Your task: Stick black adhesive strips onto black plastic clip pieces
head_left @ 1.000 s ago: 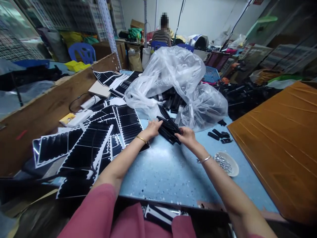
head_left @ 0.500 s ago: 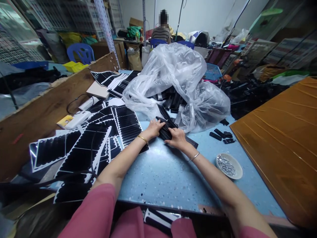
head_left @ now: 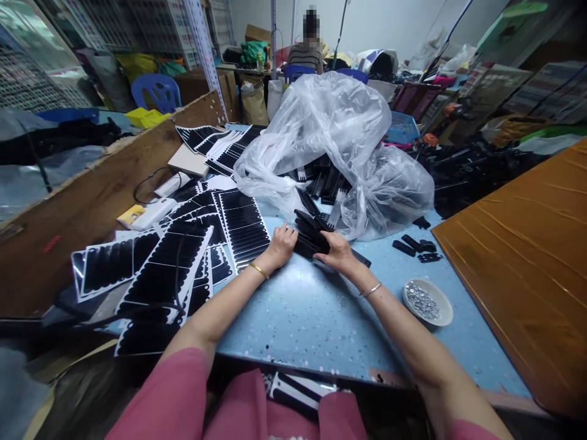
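Note:
Several long black plastic pieces (head_left: 310,233) lie bunched between my hands, at the mouth of a clear plastic bag (head_left: 337,116). My left hand (head_left: 281,245) has its fingers curled against the left end of one of these pieces. From the right side, my right hand (head_left: 338,252) grips the bunch, thumb toward me and fingers over the far side. The undersides of the fingers are partly hidden. Similar black pieces (head_left: 328,183), some with pale pronged ends, spill out of the bag just beyond. Another flat black piece (head_left: 361,258) sticks out beyond my right hand.
Sheets of black strips (head_left: 165,269) cover the left of the blue table (head_left: 293,318), beside a wooden board (head_left: 105,195). On the right are small black parts (head_left: 415,244), a bowl of metal bits (head_left: 428,302) and a brown-covered panel (head_left: 518,263). Farther back sits a person (head_left: 306,56).
The flat ridged black piece that lay under both hands is now tilted up among others. My left hand has slid slightly left and down, its fingers more curled. The view has shifted a little.

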A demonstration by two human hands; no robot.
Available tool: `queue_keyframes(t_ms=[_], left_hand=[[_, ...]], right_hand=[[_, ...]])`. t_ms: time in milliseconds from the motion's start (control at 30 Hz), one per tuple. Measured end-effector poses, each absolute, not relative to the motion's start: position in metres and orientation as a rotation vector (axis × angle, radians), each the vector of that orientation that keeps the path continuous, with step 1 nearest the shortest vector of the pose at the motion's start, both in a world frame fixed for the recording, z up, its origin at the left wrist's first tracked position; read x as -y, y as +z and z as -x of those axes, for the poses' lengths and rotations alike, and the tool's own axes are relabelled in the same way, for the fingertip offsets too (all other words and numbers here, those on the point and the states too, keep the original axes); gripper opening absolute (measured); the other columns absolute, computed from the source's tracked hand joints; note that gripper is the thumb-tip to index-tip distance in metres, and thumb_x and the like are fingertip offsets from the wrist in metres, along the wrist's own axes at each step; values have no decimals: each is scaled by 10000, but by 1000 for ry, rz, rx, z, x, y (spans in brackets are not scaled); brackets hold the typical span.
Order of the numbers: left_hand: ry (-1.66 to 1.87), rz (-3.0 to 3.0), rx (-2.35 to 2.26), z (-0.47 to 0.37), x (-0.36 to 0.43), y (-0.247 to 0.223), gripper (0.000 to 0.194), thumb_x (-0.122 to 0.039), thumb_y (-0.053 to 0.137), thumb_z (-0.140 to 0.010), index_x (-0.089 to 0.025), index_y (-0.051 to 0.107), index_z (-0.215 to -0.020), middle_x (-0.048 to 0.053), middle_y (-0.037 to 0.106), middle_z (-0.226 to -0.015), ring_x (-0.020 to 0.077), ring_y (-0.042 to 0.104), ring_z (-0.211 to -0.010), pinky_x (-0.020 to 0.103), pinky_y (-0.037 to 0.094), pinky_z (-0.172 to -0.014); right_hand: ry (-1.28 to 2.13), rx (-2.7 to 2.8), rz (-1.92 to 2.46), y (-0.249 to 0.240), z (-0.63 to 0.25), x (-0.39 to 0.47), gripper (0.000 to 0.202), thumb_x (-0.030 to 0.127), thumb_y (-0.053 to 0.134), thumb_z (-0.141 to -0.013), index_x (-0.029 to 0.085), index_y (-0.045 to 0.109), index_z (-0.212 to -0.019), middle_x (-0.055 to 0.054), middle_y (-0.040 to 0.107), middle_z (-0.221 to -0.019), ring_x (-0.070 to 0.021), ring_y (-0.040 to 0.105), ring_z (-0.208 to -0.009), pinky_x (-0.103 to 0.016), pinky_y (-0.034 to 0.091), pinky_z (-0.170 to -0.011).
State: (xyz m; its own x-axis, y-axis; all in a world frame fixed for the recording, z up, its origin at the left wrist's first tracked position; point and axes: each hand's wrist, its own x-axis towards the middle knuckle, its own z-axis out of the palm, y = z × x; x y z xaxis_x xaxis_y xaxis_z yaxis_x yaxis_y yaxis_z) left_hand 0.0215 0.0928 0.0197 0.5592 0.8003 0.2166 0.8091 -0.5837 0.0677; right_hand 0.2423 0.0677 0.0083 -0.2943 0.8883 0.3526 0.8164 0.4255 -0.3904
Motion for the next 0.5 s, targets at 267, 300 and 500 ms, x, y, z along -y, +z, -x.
queue_keyframes(t_ms=[267, 300, 500], left_hand=[[-255, 2770, 1320, -2, -36, 18, 244, -109, 405, -900, -118, 648, -919, 161, 624, -855, 286, 545, -830, 437, 371, -768], [-231, 2791, 1275, -2, -30, 19, 235, -125, 416, -905, -120, 650, -918, 155, 623, -841, 280, 546, -815, 431, 371, -763], [-169, 2843, 1193, -1, -16, 28, 214, -216, 514, -905, -143, 647, -1056, 137, 641, -875, 269, 566, -827, 412, 382, -758]], right_hand=[[148, 2176, 1629, 2, -252, -35, 317, 229, 624, -801, 126, 681, -1096, -133, 684, -945, -265, 620, -905, -359, 479, -819], [141, 2200, 1658, 3, -250, -33, 316, 235, 626, -803, 124, 682, -1094, -134, 680, -952, -264, 614, -911, -352, 473, -821], [86, 2321, 1790, 10, -237, -40, 387, 258, 644, -800, 123, 652, -1163, -140, 661, -968, -275, 584, -931, -350, 445, -799]])
